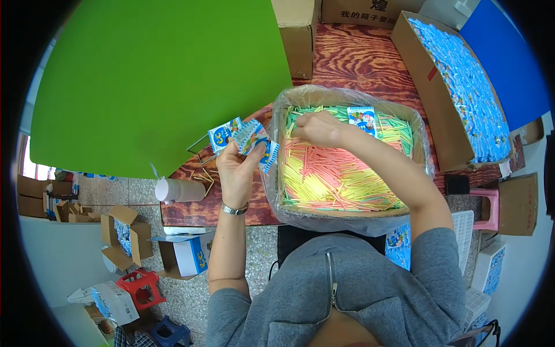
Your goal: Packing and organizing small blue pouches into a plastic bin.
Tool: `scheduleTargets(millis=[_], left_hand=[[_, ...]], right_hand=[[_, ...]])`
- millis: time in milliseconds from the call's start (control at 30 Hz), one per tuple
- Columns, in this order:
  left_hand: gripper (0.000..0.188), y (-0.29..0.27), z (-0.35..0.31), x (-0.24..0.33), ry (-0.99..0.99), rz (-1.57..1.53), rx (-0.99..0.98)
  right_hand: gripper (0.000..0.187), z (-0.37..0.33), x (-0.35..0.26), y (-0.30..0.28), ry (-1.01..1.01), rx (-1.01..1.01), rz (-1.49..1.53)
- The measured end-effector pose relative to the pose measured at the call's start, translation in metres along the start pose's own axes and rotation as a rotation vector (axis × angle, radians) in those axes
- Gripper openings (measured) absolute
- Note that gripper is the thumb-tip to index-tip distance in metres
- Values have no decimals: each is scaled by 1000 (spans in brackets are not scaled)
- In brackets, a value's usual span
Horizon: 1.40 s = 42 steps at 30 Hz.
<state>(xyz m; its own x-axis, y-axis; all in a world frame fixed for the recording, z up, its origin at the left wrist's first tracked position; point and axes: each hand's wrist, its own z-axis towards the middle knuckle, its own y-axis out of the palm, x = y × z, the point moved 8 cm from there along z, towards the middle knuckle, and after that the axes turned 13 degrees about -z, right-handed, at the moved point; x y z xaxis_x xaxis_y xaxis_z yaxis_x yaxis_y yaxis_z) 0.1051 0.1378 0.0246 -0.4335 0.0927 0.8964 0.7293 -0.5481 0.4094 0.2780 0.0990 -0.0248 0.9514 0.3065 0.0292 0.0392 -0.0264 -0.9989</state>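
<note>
Blue-and-white sachets (250, 134); thin coloured sticks (318, 165)

Left hand (235, 173): fingers pinching sachets by the plastic-lined carton's (341, 216) left rim. Right hand (319, 128): fingers curled over sticks inside; grip cannot be told. Step, apparently: gathering sticks; next move calls for a light pinch.

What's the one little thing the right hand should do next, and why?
Perhaps pinch a few coloured sticks. The right hand reaches into the lined box, its fingers close to them, while the left hand holds small blue-and-white packets. Whether the right fingers grip any sticks now is hard to see.
</note>
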Motion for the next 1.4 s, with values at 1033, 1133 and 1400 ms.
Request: scheduleTargets(millis=[1033, 1133, 1400], left_hand=[[24, -3, -24, -15, -99, 98, -35], [24, -1, -25, -14, -111, 117, -43], [23, -5, -25, -13, -104, 100, -24]], right_hand=[[12, 20, -40, 20, -370, 100, -334], [13, 23, -41, 20, -366, 75, -323], [14, 23, -40, 21, -393, 74, -366]])
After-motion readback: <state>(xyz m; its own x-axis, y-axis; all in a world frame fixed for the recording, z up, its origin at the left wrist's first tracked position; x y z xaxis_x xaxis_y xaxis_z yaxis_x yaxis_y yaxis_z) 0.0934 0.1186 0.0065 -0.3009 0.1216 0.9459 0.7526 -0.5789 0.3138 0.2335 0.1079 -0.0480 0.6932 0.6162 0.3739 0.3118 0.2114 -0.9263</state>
